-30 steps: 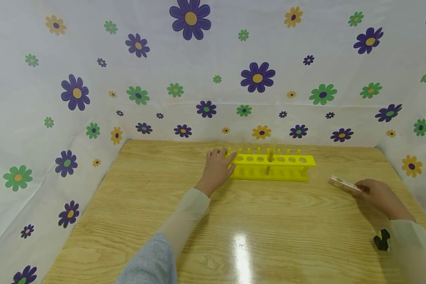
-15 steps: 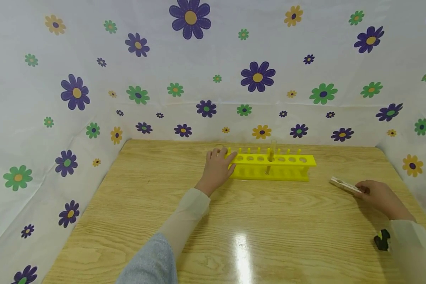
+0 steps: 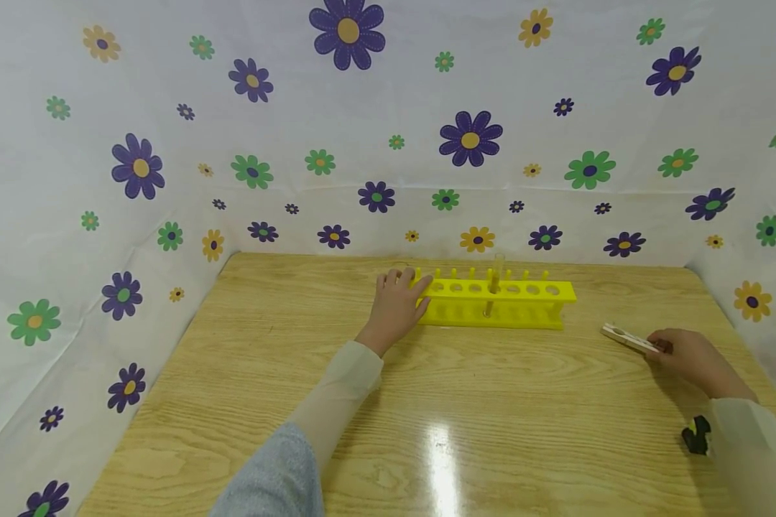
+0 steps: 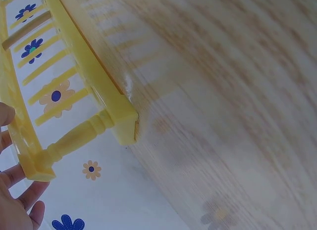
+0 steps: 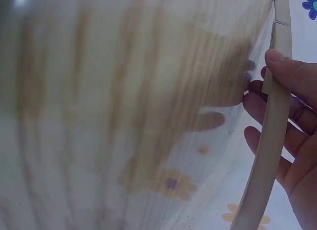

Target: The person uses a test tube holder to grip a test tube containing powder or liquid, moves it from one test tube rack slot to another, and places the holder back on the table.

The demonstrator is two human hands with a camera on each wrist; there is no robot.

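A yellow plastic test tube rack (image 3: 465, 298) stands at the back of the table. One glass test tube (image 3: 495, 276) is upright in it, right of the rack's middle. My left hand (image 3: 394, 310) grips the rack's left end, its fingers round the end of the upper plate (image 4: 30, 161) in the left wrist view. Over on the right, my right hand (image 3: 695, 362) holds a wooden test tube holder (image 3: 630, 339) by its handle part, jaw end pointing left toward the rack. In the right wrist view, thumb and fingers pinch the holder (image 5: 272, 126) behind its wire spring.
A small dark object (image 3: 695, 435) with a yellow spot is beside the right sleeve. White sheeting (image 3: 284, 129) with printed flowers encloses the back and both sides of the wooden table (image 3: 491, 402). Several rack holes, right and left of the tube, have no tube in them.
The wooden test tube holder has turned very slightly in my right hand. My left hand, the rack and the test tube stay in place.
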